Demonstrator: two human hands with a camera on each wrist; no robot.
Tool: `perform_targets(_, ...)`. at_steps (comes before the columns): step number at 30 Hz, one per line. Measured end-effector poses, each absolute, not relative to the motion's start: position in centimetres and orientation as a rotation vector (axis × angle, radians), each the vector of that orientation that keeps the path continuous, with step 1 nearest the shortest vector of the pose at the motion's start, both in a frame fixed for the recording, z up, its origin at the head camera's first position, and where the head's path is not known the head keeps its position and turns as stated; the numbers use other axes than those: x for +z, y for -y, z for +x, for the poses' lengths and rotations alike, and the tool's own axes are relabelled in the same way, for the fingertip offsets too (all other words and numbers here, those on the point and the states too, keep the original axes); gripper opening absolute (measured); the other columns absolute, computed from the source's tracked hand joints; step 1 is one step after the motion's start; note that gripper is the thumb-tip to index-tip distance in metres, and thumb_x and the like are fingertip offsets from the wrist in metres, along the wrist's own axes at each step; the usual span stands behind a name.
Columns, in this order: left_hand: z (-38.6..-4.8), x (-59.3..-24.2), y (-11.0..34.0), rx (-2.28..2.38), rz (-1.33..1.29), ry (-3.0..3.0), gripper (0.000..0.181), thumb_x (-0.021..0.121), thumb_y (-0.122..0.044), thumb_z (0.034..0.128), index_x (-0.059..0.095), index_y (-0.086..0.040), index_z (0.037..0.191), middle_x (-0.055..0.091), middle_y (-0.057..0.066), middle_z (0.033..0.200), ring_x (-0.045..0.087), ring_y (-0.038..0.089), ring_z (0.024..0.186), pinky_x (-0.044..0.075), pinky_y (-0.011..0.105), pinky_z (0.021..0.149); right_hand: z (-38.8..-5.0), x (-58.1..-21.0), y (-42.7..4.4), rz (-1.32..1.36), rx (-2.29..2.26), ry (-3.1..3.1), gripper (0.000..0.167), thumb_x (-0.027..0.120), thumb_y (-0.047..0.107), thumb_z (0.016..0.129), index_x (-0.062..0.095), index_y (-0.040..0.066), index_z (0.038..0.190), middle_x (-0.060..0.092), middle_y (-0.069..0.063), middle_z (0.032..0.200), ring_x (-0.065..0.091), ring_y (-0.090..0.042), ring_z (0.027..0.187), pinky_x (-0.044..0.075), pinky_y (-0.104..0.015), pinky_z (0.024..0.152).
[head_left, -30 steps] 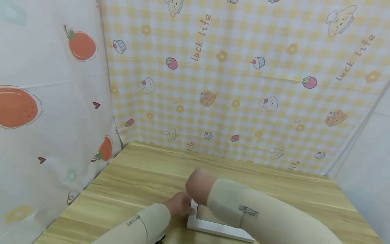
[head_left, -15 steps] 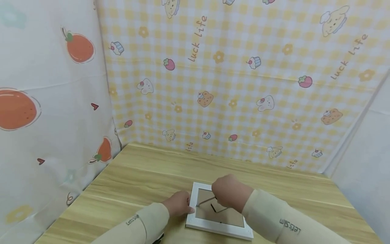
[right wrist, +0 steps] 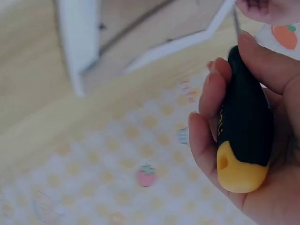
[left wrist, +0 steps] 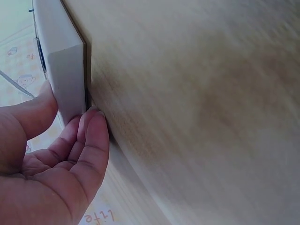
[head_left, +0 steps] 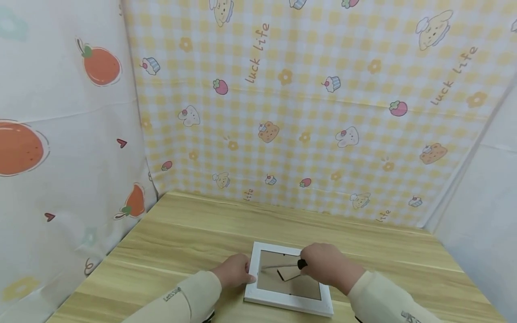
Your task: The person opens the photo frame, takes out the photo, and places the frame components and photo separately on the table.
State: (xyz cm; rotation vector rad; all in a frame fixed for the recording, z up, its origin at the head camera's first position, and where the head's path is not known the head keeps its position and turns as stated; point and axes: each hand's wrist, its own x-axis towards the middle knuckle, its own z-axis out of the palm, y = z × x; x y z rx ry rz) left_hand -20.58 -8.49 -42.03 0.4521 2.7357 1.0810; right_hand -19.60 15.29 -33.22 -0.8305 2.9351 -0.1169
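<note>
A white picture frame (head_left: 287,304) lies on the wooden table, its brown backing board (head_left: 271,286) facing up. My left hand (head_left: 232,270) grips the frame's left side. In the left wrist view the thumb (left wrist: 43,110) is on one face and the fingertips are at the opposite edge. My right hand (head_left: 329,267) holds a screwdriver (right wrist: 244,122) by its black and yellow handle, fingers curled round it. The screwdriver's shaft (head_left: 282,265) points left, low across the backing, its tip near the inner left edge. Whether the tip touches there, I cannot tell.
Wood-grain tabletop (head_left: 194,233) surrounds the frame. A yellow checked cloth (head_left: 282,148) hangs behind the table, and a white cloth with orange fruit prints (head_left: 72,179) hangs along the left. White cloth (head_left: 484,193) lies to the right.
My right hand has moved right and lower, from over the frame's far left part to its right side, and the screwdriver shaft lies flatter. My left hand stays at the frame's left side.
</note>
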Motion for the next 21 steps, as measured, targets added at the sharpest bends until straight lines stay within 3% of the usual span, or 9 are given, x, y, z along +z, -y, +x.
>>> perform_targets(7,-20.7,-42.5,8.5,1.077,0.452,-2.744,0.032,0.077,-0.008,0.0800,0.047,-0.006,0.067,0.044,-0.002,0.061,0.041,0.012,0.058,0.034,0.025,0.052,-19.5,-36.5,-18.1,-0.760,-0.321,-2.983,0.014,0.075,0.013,0.080,0.063,0.013,0.075,0.058,0.009,0.068,0.047,-0.005,0.061,0.044,-0.029,0.057)
perform_targets(16,-20.5,-42.3,8.5,1.138,0.418,-2.705,0.033,0.076,-0.007,0.0798,0.047,-0.006,0.066,0.044,-0.002,0.060,0.041,0.012,0.057,0.033,0.024,0.051,-18.3,-39.6,-20.4,-0.538,-0.456,-3.163,0.027,0.075,0.017,0.081,0.052,0.016,0.067,0.041,0.009,0.058,0.036,-0.007,0.053,0.031,-0.024,0.049)
perform_targets(21,-20.5,-42.2,8.6,1.148,0.433,-2.705,0.033,0.076,-0.006,0.0795,0.046,-0.006,0.066,0.043,-0.002,0.060,0.040,0.012,0.056,0.033,0.024,0.051,-17.8,-40.4,-21.2,-0.416,-0.489,-3.217,0.026,0.075,0.017,0.081,0.053,0.015,0.068,0.043,0.008,0.059,0.037,-0.010,0.055,0.033,-0.026,0.051)
